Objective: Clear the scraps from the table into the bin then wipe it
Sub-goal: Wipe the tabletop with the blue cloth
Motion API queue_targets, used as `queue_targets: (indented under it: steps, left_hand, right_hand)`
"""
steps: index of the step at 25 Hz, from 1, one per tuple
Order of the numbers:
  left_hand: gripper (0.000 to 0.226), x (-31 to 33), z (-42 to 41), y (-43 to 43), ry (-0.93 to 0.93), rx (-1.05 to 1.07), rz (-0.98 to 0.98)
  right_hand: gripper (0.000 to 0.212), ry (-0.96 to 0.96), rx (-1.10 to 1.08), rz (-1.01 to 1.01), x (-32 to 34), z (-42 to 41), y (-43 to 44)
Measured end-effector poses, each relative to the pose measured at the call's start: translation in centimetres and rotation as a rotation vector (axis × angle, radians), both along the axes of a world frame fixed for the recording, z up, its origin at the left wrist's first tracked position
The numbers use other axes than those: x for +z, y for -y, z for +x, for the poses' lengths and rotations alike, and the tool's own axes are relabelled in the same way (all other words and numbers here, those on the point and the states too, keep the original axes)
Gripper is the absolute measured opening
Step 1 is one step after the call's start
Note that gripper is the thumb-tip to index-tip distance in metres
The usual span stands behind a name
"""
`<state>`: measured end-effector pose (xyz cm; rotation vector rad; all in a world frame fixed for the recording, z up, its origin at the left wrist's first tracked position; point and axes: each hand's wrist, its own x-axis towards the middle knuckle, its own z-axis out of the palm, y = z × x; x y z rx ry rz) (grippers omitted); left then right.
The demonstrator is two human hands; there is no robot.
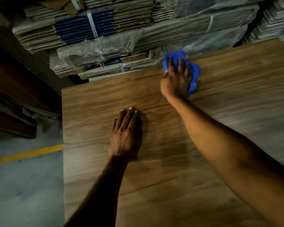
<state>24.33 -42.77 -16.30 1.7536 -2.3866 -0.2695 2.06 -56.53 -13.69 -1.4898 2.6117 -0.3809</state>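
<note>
A wood-grain table point(220, 89) fills the middle and right of the head view. My right hand point(176, 81) presses flat on a crumpled blue cloth point(193, 71) near the table's far edge, fingers spread over it. Palm down on the bare tabletop, my left hand point(125, 135) rests nearer the left edge with its fingers together and nothing under it. No scraps and no bin show in the frame.
Stacks of flattened cardboard point(105, 38), some strapped and wrapped in clear plastic, rise just beyond the table's far edge. More brown board leans at the left point(15, 95). Grey floor with a yellow line point(28, 154) runs left of the table.
</note>
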Motion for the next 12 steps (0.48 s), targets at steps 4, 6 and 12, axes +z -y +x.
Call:
queue_targets:
  steps: [4, 6, 12]
  left_hand:
    - [0.050, 0.2, -0.3, -0.1, -0.106, 0.092, -0.005]
    - [0.053, 0.0, 0.1, 0.5, -0.117, 0.065, -0.019]
    - [0.054, 0.6, 0.1, 0.2, -0.162, 0.088, -0.003]
  right_hand:
    - [0.053, 0.028, 0.631, -0.017, -0.2, 4.9, -6.7]
    - [0.054, -0.015, 0.755, -0.038, -0.9, 3.0, -8.2]
    - [0.058, -0.001, 0.037, -0.015, 1.0, 0.0, -7.2]
